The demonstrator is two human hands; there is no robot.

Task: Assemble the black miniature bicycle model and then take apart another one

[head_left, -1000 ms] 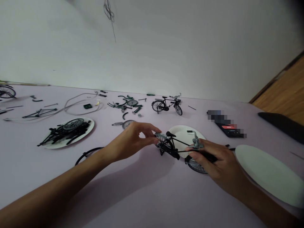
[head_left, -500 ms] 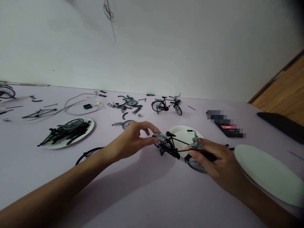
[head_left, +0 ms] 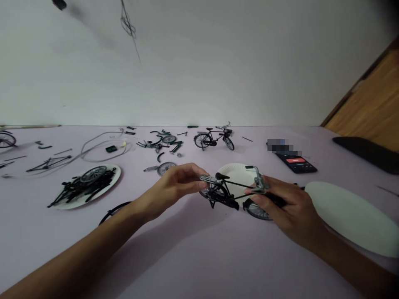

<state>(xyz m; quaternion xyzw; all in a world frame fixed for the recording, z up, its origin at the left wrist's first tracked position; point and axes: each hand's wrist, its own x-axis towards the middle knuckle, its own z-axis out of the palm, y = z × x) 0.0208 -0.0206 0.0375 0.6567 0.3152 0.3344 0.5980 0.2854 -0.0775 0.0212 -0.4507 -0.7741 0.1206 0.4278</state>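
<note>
A small black model bicycle is held in front of me, its rear end toward my left hand. Those fingers close around the silver rear rack and the back of the frame. My right hand wraps the front of the bicycle below the silver handlebar. A spoked front wheel shows under that hand, partly hidden by my fingers. The rear wheel is mostly hidden behind the frame.
A paper plate lies behind the model, and a larger white plate lies to the right. A finished model bicycle, loose parts, a loaded plate and a phone lie on the lilac table.
The view has rotated, so the table's far edge now looks level. My left fingers have closed more firmly around the rear rack. The bicycle is held in about the same place.
</note>
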